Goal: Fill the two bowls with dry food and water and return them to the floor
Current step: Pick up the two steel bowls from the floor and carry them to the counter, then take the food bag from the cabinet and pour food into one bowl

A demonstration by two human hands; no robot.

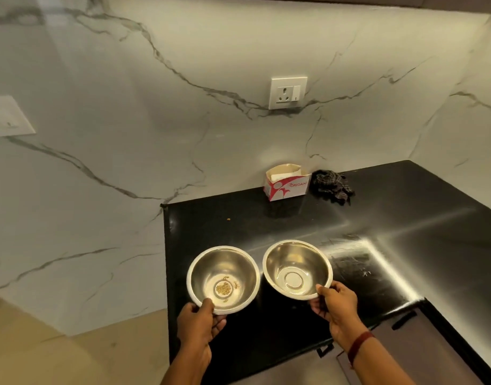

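Black counter (405,218): its left edge falls away just beside the left bowl (208,269) and its front edge runs under both wrists. Open surface lies behind and right of the bowls, with a carton (287,184) and dark cloth (333,186) well back at the marble wall (127,107). Left hand (198,320) pinches the left bowl's near rim, thumb inside and fingers curled beneath; right hand (334,304) grips the near rim of the right bowl (308,259) likewise. Both bowls are round with no long axis, mouths up and tipped slightly toward the camera, rims just beside each other, a few kibble bits (224,288) in the left; resting or lifted, cannot tell.
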